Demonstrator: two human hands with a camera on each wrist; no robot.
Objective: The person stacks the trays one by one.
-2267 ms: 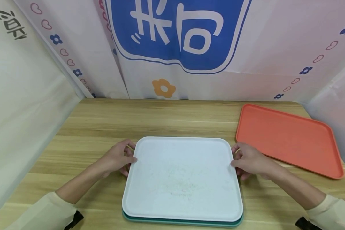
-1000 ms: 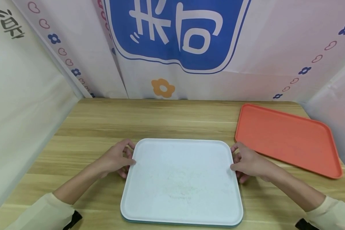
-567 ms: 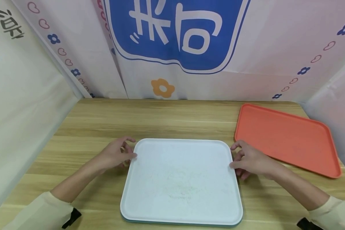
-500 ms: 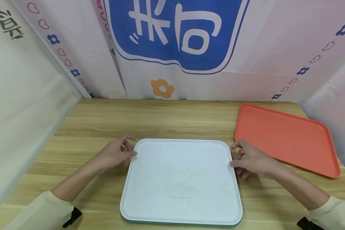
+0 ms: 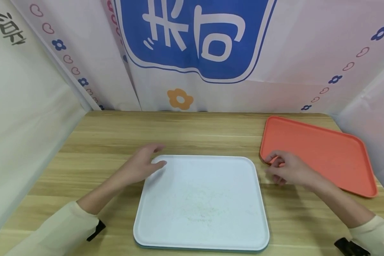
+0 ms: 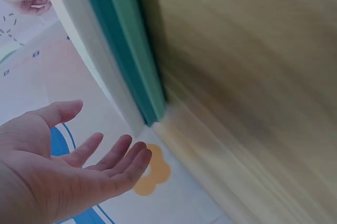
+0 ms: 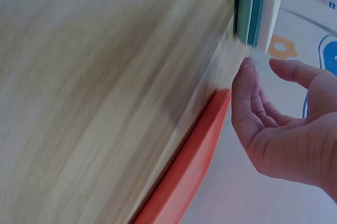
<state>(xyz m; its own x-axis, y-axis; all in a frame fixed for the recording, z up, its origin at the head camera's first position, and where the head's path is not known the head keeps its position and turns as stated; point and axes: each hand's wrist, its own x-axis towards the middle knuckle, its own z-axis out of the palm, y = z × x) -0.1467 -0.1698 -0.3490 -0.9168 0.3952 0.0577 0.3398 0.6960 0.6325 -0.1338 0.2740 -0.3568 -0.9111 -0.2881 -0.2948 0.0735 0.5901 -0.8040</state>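
Observation:
A white tray [image 5: 201, 202] lies on top of a green tray [image 6: 121, 34], whose edge shows beneath it in both wrist views. My left hand [image 5: 141, 165] is raised at the tray's far left corner, fingers loosely spread and holding nothing; the left wrist view shows it apart from the rim. To the right of the stack, my right hand [image 5: 289, 169] hovers with loosely bent fingers and nothing in them. In the head view it overlaps the near left corner of an orange-red tray [image 5: 320, 156], and the right wrist view shows a gap between its fingertips and the stack.
The wooden table [image 5: 185, 133] carries the stack near its front and the orange-red tray at the back right. Behind it hangs a white cloth [image 5: 291, 53] with a blue sign and flower prints. More cloth walls [image 5: 25, 124] stand at the sides.
The white tray settled squarely over the green one. Both hands then let go of its sides: the left rose up and rightward over the corner, the right moved away to the right.

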